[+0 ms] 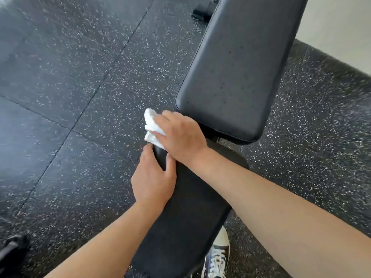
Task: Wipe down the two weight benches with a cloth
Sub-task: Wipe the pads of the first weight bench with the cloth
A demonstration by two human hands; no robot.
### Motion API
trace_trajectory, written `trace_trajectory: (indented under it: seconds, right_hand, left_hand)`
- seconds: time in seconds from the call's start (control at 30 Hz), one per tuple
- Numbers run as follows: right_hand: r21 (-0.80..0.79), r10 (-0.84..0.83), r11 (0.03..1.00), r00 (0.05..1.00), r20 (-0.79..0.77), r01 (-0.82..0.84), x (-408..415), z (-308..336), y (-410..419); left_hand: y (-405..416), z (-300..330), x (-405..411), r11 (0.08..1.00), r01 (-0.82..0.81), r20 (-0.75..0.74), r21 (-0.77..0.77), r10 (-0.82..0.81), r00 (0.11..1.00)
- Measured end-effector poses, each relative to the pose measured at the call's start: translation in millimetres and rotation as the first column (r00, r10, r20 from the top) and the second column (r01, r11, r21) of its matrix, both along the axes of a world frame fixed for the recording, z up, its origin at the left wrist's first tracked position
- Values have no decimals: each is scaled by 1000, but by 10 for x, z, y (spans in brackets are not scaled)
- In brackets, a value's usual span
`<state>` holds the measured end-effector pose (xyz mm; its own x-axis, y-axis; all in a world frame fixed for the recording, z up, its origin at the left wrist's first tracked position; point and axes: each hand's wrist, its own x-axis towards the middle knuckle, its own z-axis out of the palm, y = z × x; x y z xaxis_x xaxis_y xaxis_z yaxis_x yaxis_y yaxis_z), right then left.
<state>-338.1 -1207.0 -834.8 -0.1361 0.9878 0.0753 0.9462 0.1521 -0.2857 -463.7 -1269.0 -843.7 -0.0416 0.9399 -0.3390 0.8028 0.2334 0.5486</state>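
While the floor (pixel 60 97) on our far left lies bare, our left hand (pixel 153 179) grips the near-left edge of the seat (pixel 186 207), fingers curled over the side and thumb resting on top, steadying the bench. Just beyond it, the white cloth (pixel 152 125) sits at the seat's far-left corner, bunched and half hanging off the edge. Our right hand (pixel 180 135) lies flat on top of it, fingers together, pressing it down onto the pad; the forearm crosses the seat from the right. Further right, the back pad (pixel 236 77) tilts away, dotted with small droplets, and it looks unwiped. To do this stroke well, we judge we should keep the palm flat, tuck the loose fold under, and follow the corner round its rim before crossing the gap. Our shoe (pixel 217 255) stands beneath the seat.
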Motion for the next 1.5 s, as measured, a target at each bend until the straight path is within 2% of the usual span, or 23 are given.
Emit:
trace_trajectory:
  seconds: [0.1, 0.23, 0.3, 0.4, 0.5, 0.67, 0.87, 1.0, 1.07, 1.13, 1.23, 1.27, 1.33, 1.4, 1.43, 1.5]
  right_hand:
    - [-43, 30, 999, 999, -17, -31, -112, 19, 151]
    - [-28, 55, 998, 998, -38, -56, -163, 71, 93]
    - [0, 96, 995, 994, 47, -96, -275, 81, 4]
    - [70, 237, 967, 964, 123, -247, -508, 32, -301]
    - [102, 274, 952, 951, 144, -290, -656, -17, -552]
    - [115, 293, 944, 946, 137, -309, -881, -27, -894]
    - [107, 284, 953, 959, 13, -283, -1126, 22, -1503]
    - [97, 383, 920, 924, -13, -380, -854, -36, -1968]
    - [115, 477, 872, 879, 23, -476, -528, -62, -2092]
    - [150, 497, 848, 861, 113, -509, -162, -62, -2005]
    - [242, 307, 899, 919, 247, -365, 337, -63, -1506]
    - [233, 216, 935, 951, 220, -266, 455, -45, -1308]
    - [143, -36, 989, 999, 31, 31, 556, -2, -977]
    - [112, -213, 970, 976, -42, 216, 404, 10, -862]
    - [124, -225, 966, 974, -37, 228, 272, 19, -895]
    - [146, -121, 981, 992, -30, 124, -37, 16, -1183]
  left_hand:
    - [12, 5, -124, 996, -4, 143, -89, 17, 990]
    - [-341, -13, -373, 993, -9, 41, -118, 14, 999]
    - [-636, -29, -537, 993, -28, 14, -114, 30, 999]
    - [-1013, -62, -786, 986, -73, 47, -149, 81, 996]
    - [-1335, -83, -977, 968, -146, 133, -207, 175, 976]
    - [-1686, -37, -1179, 933, -205, 254, -295, 283, 925]
    - [-1795, 5, -1245, 890, -333, 347, -311, 433, 832]
    - [-1779, 2, -1209, 886, -348, 353, -306, 445, 823]
    - [-1745, -4, -1172, 892, -348, 338, -288, 435, 834]
    - [-1696, -7, -1121, 901, -338, 313, -273, 415, 854]
    - [-1547, 19, -1022, 930, -293, 262, -222, 347, 901]
    - [-1469, 23, -983, 942, -269, 246, -200, 314, 917]
    - [-1286, 24, -889, 963, -214, 216, -164, 246, 945]
    - [-1077, 24, -801, 976, -165, 191, -145, 191, 963]
    - [-958, 21, -760, 978, -150, 188, -144, 176, 966]
    - [-714, 26, -669, 976, -154, 222, -156, 186, 957]
